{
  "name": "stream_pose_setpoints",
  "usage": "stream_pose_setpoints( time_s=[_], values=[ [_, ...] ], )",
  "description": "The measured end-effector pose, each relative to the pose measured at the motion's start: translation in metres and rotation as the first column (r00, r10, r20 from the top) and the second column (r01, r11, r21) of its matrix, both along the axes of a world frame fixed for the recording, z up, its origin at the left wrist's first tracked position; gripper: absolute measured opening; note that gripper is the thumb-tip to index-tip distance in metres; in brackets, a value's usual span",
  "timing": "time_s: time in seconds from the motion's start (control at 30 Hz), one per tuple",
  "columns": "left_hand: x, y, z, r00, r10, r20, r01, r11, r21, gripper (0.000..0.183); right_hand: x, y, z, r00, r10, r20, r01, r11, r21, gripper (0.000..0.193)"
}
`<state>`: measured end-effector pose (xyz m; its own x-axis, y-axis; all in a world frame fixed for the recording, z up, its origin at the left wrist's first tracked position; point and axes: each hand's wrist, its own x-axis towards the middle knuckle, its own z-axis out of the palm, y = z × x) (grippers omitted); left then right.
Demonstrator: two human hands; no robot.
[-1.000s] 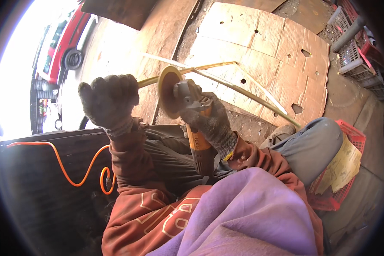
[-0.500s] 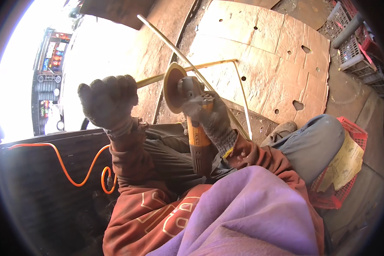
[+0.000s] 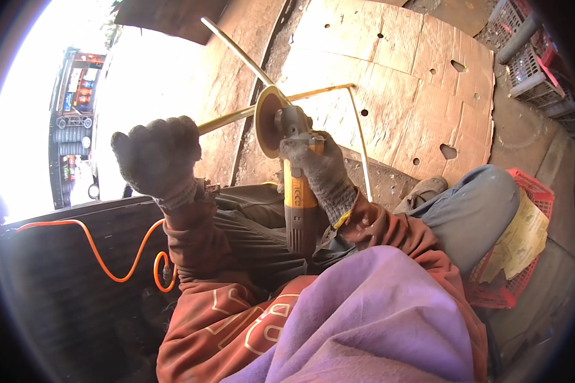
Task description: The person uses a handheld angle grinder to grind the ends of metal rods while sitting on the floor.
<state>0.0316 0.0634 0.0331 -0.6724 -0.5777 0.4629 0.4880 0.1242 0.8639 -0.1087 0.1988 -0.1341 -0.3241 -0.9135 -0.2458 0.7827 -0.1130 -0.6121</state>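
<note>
My left hand, in a dark knit glove, is closed around the near end of a thin metal frame. The frame's slim bars cross and bend at a corner farther right. My right hand, gloved too, wraps around the head end of a yellow and black angle grinder. The tool stands with its body pointing down toward my lap. Its round disc is up against the frame near the crossing of the bars; whether it touches the metal I cannot tell.
A flattened cardboard sheet with holes lies on the ground ahead. At right stand a red plastic basket with a tan paper piece and grey crates. An orange cord curls over a dark surface at left.
The grinder and my right hand have shifted slightly right along the frame, and the disc looks sharper. My left hand and the frame have moved a little to the left.
</note>
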Motion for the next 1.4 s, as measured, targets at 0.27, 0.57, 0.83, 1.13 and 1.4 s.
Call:
stream_pose_setpoints(
  time_s=[0.27,0.57,0.83,1.13,1.4],
  values=[
    [0.003,0.0,-0.003,0.994,0.102,0.045,-0.1,0.994,-0.04,0.046,0.007,0.008,0.015,0.994,0.04,0.098,-0.035,0.998,-0.054,0.038],
    [-0.014,-0.039,0.002,0.968,0.244,-0.065,-0.243,0.97,0.022,0.038,-0.052,0.011,0.028,0.986,0.089,-0.143,-0.104,0.99,-0.1,0.032],
    [-0.028,-0.073,0.045,0.964,0.024,-0.265,-0.022,1.0,0.009,0.023,-0.124,0.014,0.076,0.709,0.23,-0.667,-0.087,0.967,0.241,0.057],
    [-0.023,-0.057,0.035,0.985,-0.092,-0.144,0.068,0.984,-0.164,0.023,-0.085,0.018,0.018,0.499,0.4,-0.769,-0.262,0.915,0.306,0.072],
    [-0.005,-0.044,0.03,0.98,0.159,0.116,-0.126,0.961,-0.248,0.028,-0.077,0.001,0.005,0.268,0.441,-0.857,-0.204,0.895,0.397,0.078]
  ],
)
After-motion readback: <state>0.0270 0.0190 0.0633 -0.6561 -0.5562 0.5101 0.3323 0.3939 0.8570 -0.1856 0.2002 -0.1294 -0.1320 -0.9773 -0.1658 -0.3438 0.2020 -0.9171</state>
